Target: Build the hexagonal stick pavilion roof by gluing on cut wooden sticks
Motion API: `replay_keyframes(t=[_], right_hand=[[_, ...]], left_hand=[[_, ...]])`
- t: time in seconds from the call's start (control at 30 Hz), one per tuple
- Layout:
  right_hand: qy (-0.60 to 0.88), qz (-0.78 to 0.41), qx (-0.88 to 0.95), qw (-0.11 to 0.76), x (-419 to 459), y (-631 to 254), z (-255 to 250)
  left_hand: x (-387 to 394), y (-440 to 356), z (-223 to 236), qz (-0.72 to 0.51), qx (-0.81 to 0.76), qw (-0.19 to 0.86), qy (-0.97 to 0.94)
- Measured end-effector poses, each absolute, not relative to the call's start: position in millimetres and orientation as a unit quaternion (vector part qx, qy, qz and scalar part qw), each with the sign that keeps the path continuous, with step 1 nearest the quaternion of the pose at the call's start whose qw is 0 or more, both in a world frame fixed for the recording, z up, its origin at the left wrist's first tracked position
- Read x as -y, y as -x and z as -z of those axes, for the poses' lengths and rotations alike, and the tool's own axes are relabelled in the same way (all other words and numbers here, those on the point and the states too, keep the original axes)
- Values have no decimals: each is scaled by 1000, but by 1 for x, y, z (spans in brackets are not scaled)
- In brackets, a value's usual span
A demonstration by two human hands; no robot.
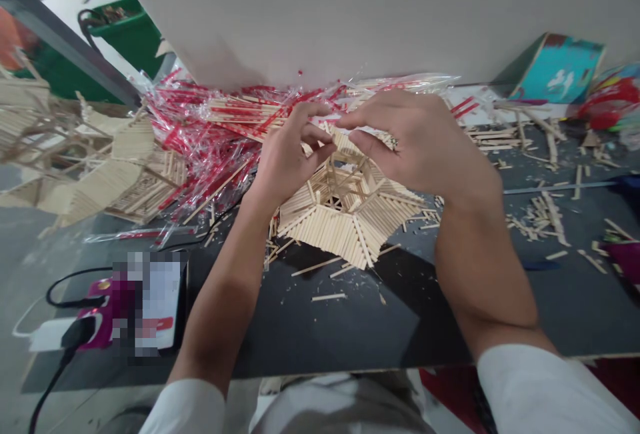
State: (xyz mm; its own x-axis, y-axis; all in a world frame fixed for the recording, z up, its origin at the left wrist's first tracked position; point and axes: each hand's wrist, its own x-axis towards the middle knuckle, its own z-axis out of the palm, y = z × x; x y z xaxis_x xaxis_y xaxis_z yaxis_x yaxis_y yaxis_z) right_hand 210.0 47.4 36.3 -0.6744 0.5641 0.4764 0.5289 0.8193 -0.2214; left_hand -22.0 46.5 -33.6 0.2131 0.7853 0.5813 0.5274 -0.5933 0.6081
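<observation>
A model of pale wooden sticks [335, 231], with sloping roof-like panels around an open latticed centre, stands on the dark table in front of me. Over its left rear side is my left hand [293, 147], the thumb and fingertips drawn together at the model's far edge. Whatever lies in that pinch is too small to make out. Across from it, my right hand [405, 137] hovers at the model's back right. A gap shows between its thumb and forefinger, with nothing visible in them. Both hands partly cover the model's far side.
Red-and-clear plastic wrappers [200, 127] with bundled sticks heap behind on the left. Another stick model [100, 167] sits at far left. A phone [160, 301] lies by a purple power strip [103, 314] with cables. Stick scraps [543, 217] and a turquoise board [563, 71] are right.
</observation>
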Motion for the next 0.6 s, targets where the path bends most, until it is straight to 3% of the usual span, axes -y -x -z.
replay_keyframes(t=[0.6], right_hand=[[279, -55, 921, 266, -60, -213, -26]], left_hand=[[-46, 23, 35, -447, -433, 151, -768]])
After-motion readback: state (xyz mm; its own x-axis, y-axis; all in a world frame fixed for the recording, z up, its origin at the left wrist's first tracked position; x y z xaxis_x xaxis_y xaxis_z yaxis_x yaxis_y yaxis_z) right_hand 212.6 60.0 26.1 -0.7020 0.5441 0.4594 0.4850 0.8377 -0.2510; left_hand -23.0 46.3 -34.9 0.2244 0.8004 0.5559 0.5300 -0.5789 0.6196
